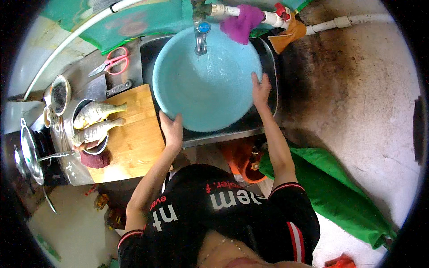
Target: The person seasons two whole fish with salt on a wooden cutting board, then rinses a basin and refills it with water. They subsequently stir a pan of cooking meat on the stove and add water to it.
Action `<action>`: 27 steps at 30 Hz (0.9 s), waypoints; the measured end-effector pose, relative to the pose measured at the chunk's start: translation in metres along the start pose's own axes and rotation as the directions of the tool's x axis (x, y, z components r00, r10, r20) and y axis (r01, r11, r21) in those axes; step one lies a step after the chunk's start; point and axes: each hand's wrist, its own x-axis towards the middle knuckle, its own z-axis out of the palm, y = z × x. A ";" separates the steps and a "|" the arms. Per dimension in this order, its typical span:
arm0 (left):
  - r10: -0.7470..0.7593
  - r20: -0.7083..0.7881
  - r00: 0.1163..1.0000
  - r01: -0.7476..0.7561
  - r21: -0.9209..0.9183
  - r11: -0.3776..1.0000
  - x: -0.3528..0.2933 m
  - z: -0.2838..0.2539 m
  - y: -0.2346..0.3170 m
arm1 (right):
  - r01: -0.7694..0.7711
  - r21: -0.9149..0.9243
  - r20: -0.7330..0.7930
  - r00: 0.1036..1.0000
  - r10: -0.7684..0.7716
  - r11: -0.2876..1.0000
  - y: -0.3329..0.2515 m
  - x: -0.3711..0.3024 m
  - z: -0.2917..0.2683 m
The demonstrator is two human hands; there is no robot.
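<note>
A large light blue plastic basin [178, 96] rests in the dark sink [149, 56], beneath a metal tap [200, 44]. My left hand [172, 130] holds its near-left rim, thumb and fingers on either side of the edge. At the right rim, my right hand [262, 90] grips the basin with some fingers hidden under it. Bright glints show on the basin's inside; whether water stands in it I cannot tell. To the left lies a wooden cutting board [134, 134]. Two whole fish [99, 114] lie over a metal bowl [103, 145] at its left edge.
A dark red piece of meat [95, 158] sits on the board's near-left corner. Beyond the board are a cleaver [118, 88] and pink-handled scissors [117, 61]. Purple [243, 22] and orange cloths [288, 36] hang from the white pipe. Green fabric [326, 183] stands at right.
</note>
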 end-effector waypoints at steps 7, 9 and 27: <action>-0.394 -0.068 0.916 0.399 0.074 0.914 0.081 0.093 -0.128 | 0.241 -0.245 0.070 0.970 -0.231 0.939 -0.082 -0.004 -0.049; -0.393 -0.025 0.919 0.393 0.099 0.914 0.075 0.093 -0.119 | 0.207 -0.360 0.164 0.974 -0.157 0.910 -0.094 0.000 -0.059; 0.405 0.315 0.858 -0.291 -0.353 0.889 -0.049 0.017 0.187 | -0.299 -0.011 0.763 0.615 0.201 0.954 0.027 -0.035 0.063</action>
